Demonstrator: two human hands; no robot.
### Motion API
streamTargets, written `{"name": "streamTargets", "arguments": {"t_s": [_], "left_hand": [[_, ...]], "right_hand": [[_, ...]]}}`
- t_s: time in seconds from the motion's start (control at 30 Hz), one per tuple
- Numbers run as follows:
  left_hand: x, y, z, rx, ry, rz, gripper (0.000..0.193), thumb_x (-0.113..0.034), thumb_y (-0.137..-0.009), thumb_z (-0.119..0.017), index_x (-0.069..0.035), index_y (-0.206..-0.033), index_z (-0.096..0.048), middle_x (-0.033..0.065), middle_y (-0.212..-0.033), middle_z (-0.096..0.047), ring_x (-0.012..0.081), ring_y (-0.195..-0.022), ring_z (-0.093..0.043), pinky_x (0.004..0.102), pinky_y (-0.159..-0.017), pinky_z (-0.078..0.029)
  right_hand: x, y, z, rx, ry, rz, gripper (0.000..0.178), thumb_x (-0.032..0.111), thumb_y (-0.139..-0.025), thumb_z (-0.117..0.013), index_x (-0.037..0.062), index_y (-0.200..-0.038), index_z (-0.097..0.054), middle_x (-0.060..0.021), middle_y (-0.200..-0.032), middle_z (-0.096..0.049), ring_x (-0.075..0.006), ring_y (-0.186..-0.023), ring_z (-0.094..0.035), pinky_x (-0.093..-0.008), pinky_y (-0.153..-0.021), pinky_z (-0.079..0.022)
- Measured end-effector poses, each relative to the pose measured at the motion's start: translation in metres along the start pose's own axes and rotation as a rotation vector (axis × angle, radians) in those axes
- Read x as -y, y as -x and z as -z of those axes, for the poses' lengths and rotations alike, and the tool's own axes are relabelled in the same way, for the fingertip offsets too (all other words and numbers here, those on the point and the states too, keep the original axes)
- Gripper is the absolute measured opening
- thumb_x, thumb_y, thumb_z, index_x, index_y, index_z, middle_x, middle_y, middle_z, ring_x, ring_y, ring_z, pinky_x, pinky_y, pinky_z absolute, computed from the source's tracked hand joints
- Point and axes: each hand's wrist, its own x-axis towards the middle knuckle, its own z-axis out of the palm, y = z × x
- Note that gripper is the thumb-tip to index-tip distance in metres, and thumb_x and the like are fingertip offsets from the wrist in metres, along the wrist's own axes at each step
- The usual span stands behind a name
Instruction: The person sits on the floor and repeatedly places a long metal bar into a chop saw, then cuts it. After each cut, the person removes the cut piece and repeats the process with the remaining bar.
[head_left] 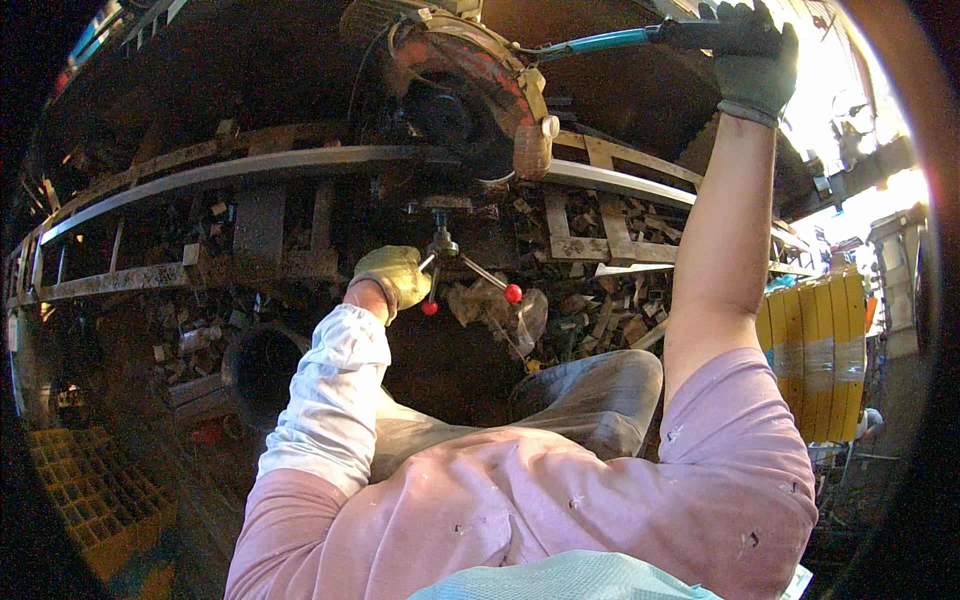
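My left hand (388, 278), in a yellowish work glove, is closed around one spoke of a hand wheel (443, 246). Two other spokes of the wheel end in red ball knobs (512, 293). Up at the right, my right hand (757, 62) wears a dark green and black glove and grips the end of a long lever handle (600, 42) with a blue sleeve. That lever joins a cut-off saw (465, 80) with a worn red guard. Below the saw, a long pale metal bar (290, 160) runs across the bench; its stretch under the saw is hidden.
Many short offcuts (610, 325) lie heaped beneath the slatted frame (600, 245). A yellow stack wrapped in film (815, 350) stands to the right. At lower left is a yellow grid-like crate (100, 490), and a dark round pipe opening (262, 368) lies near my left arm.
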Motion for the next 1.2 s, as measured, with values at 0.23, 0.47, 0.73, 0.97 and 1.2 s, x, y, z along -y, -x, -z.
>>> {"name": "streamTargets", "arguments": {"t_s": [0.23, 0.47, 0.73, 0.97, 1.2], "left_hand": [[0.007, -0.011, -0.014, -0.064, 0.012, -0.064, 0.037, -0.037, -0.082, -0.060, -0.007, -0.095, -0.078, 0.0217, -0.102, -0.076, 0.0422, -0.091, -0.073, 0.0507, -0.082, -0.059], [0.017, -0.023, -0.019, -0.024, -0.039, -0.151, 0.038, -0.039, -0.084, -0.063, -0.009, -0.103, -0.077, 0.0235, -0.109, -0.075, 0.0433, -0.105, -0.071, 0.0517, -0.091, -0.056], [0.003, -0.023, -0.012, 0.036, -0.046, -0.034, 0.042, -0.042, -0.085, -0.066, -0.007, -0.106, -0.076, 0.0235, -0.113, -0.074, 0.0441, -0.106, -0.070, 0.0521, -0.093, -0.056], [-0.005, -0.009, -0.002, 0.020, -0.021, 0.000, 0.043, -0.043, -0.086, -0.066, -0.008, -0.108, -0.076, 0.0230, -0.112, -0.074, 0.0440, -0.107, -0.070, 0.0523, -0.093, -0.055], [-0.003, -0.016, -0.005, 0.067, -0.033, 0.001, 0.044, -0.044, -0.086, -0.067, -0.008, -0.111, -0.076, 0.0227, -0.114, -0.074, 0.0436, -0.109, -0.069, 0.0521, -0.095, -0.054]], "right_hand": [[0.003, -0.021, 0.046, 0.089, 0.017, 0.001, 0.042, 0.047, -0.107, -0.046, 0.0098, -0.115, -0.064, -0.0032, -0.084, -0.063, -0.0198, -0.075, -0.061, -0.0402, -0.070, -0.056], [0.010, -0.008, -0.001, -0.077, -0.122, -0.028, 0.044, 0.049, -0.106, -0.055, 0.0070, -0.113, -0.065, -0.0056, -0.083, -0.068, -0.0237, -0.074, -0.066, -0.0412, -0.070, -0.058], [0.002, -0.007, 0.038, -0.059, -0.209, -0.125, 0.046, 0.050, -0.104, -0.059, 0.0062, -0.115, -0.066, -0.0083, -0.091, -0.073, -0.0247, -0.082, -0.071, -0.0414, -0.077, -0.060], [0.003, -0.002, 0.025, -0.023, -0.241, -0.118, 0.045, 0.050, -0.105, -0.059, 0.0067, -0.113, -0.068, -0.0088, -0.093, -0.074, -0.0255, -0.084, -0.072, -0.0423, -0.077, -0.061], [0.000, -0.001, 0.034, 0.010, -0.257, -0.104, 0.045, 0.050, -0.105, -0.057, 0.0068, -0.114, -0.069, -0.0085, -0.093, -0.075, -0.0259, -0.082, -0.073, -0.0425, -0.076, -0.061]]}}
